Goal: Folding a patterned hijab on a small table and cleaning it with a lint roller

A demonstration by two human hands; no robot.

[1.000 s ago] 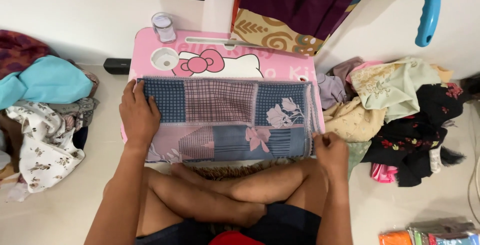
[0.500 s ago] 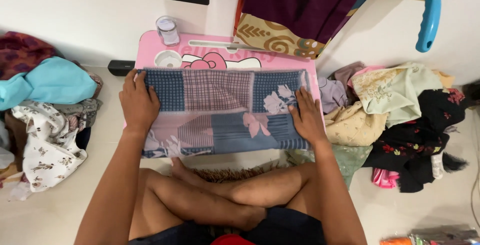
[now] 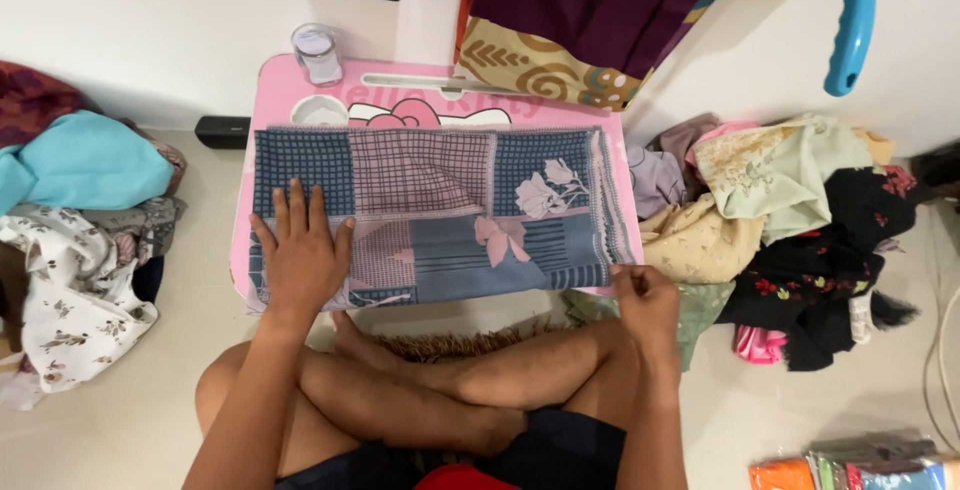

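So there's a folded cloth [image 3: 440, 215], blue and pink patchwork with a flower and a bow print, lying across a small pink table [image 3: 300, 90], covering most of it. The left hand [image 3: 300, 255] is flat on the near left part of the cloth, fingers spread, palm pressing down, not gripping anything. The right hand [image 3: 645, 295] is at the cloth's near right corner with the fingers pinched on the edge there.

A little clear jar [image 3: 318, 54] sits at the table's far left corner, just beyond the cloth. Right of the table is a messy clothes pile [image 3: 790, 210], and another pile [image 3: 80, 220] is on the floor to the left. The person's crossed legs [image 3: 440, 390] are right up against the table's near edge.
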